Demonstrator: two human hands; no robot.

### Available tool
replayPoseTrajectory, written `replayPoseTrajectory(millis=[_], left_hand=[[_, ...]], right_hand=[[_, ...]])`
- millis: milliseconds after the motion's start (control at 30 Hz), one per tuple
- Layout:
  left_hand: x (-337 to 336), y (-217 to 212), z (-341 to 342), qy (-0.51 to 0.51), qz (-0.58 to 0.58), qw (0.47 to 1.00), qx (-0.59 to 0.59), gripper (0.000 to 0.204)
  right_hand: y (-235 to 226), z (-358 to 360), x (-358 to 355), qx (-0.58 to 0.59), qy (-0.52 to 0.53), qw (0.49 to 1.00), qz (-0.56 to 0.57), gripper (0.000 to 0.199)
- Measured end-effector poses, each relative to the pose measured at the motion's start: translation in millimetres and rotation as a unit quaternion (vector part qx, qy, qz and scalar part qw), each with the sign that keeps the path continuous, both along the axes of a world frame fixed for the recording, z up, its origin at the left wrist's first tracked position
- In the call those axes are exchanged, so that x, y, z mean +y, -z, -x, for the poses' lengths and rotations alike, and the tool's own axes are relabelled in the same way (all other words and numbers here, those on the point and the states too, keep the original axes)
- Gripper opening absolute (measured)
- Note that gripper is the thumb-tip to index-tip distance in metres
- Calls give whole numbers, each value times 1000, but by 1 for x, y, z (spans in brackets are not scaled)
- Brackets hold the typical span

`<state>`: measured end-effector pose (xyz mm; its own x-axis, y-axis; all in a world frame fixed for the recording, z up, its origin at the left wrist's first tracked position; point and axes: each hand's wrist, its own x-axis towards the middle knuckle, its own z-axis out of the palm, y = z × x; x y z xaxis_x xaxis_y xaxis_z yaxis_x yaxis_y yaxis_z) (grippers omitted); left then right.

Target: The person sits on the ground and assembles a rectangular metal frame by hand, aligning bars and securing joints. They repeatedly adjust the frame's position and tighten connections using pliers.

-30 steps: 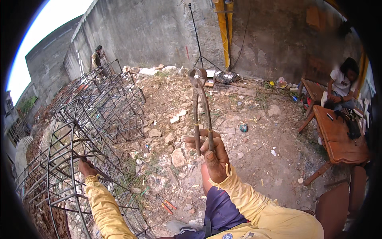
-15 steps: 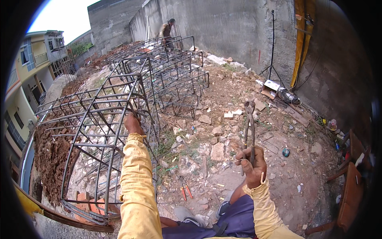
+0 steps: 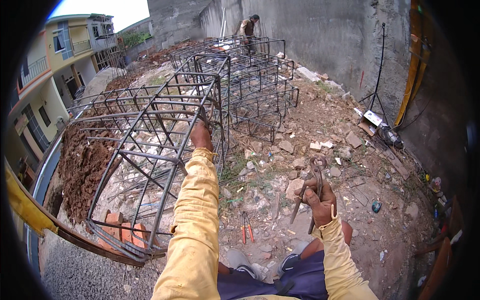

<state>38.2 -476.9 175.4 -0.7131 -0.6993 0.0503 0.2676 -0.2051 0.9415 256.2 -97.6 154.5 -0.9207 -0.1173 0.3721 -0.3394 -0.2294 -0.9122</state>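
My left hand (image 3: 201, 136) is closed on a bar at the near upper corner of a rebar cage (image 3: 165, 159); its fingertips are partly hidden behind the steel. In my right hand (image 3: 320, 199), to the right of the cage, is a pair of end-cutting pincers (image 3: 318, 171). The jaws point up and away from me, and the handles spread apart below my fingers. The pincers touch nothing but my hand.
Orange bricks (image 3: 132, 234) lie under the cage's near end. Red-handled pliers (image 3: 247, 227) rest on the rubble between cage and feet. More rebar cages (image 3: 260, 95) stand farther off, beside another person (image 3: 248, 29). A tripod (image 3: 378, 75) stands by the wall.
The view has swung left, so the scene sits farther right. The pincers have dropped lower in my right hand, and their handles have spread. My left hand stays at the same cage corner.
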Motion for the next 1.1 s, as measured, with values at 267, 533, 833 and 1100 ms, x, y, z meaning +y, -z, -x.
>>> replayPoseTrajectory(millis=[267,533,833,1100], left_hand=[[-8,2,-4,3,-36,999,34,22],[-7,6,-9,-8,-5,999,51,28],[0,7,-2,11,-11,996,85,20],[-3,10,-4,0,67,997,43,22]], right_hand=[[2,96,-93,-74,-214,968,-106,59],[-41,185,-173,13,-217,871,-440,68],[-66,239,-189,-65,-328,824,-458,71],[-115,235,-203,27,-262,709,-655,64]])
